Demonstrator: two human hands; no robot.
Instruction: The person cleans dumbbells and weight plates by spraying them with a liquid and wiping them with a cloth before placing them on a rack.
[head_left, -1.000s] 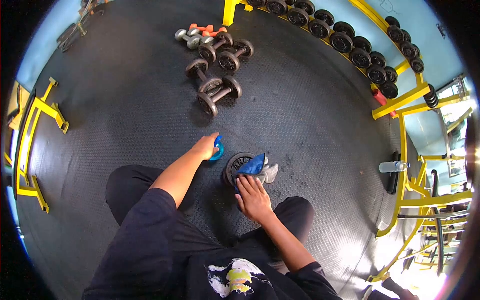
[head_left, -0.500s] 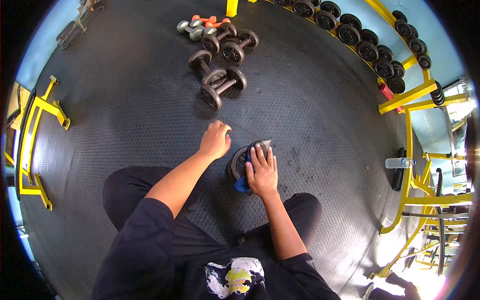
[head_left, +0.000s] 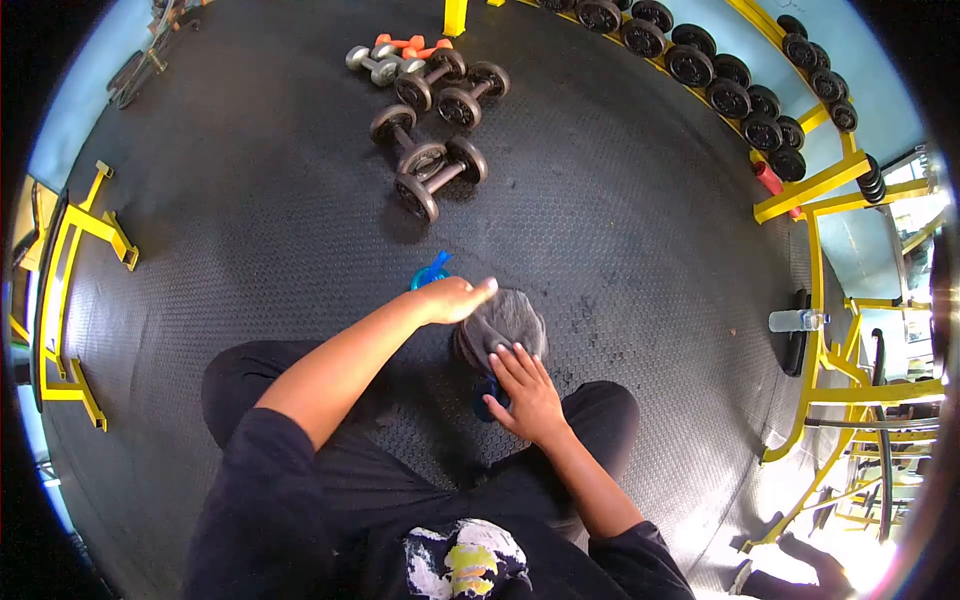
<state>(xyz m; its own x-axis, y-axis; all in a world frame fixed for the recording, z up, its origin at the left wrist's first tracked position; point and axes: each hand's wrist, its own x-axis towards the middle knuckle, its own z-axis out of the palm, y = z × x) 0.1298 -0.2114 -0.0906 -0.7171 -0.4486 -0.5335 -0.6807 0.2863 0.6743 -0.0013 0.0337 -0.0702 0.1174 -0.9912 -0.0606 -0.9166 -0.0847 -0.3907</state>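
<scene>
A grey cloth (head_left: 510,318) is draped over a round dark weight on the floor between my knees, hiding most of it. My right hand (head_left: 528,393) lies flat on the cloth's near edge, fingers stretched out. Some blue material (head_left: 487,398) shows beside its thumb. Reaching over from the left, my left hand (head_left: 450,299) is at the cloth's upper left edge, with one digit pointing right. Its other fingers are hidden underneath. Just past that wrist a blue object (head_left: 432,271) with a teal rounded part and a short spout-like piece shows, partly covered.
Several dark dumbbells (head_left: 440,180) lie ahead, with smaller grey (head_left: 372,62) and orange dumbbells (head_left: 428,52) behind them. A loaded dumbbell rack (head_left: 690,66) runs along the right. A clear bottle (head_left: 795,321) is at right; a yellow frame (head_left: 100,220) stands left.
My left hand has moved right and slightly down to the cloth. The cloth now spreads over the weight, and my right hand has slid toward me. The blue object past my left wrist has come into view.
</scene>
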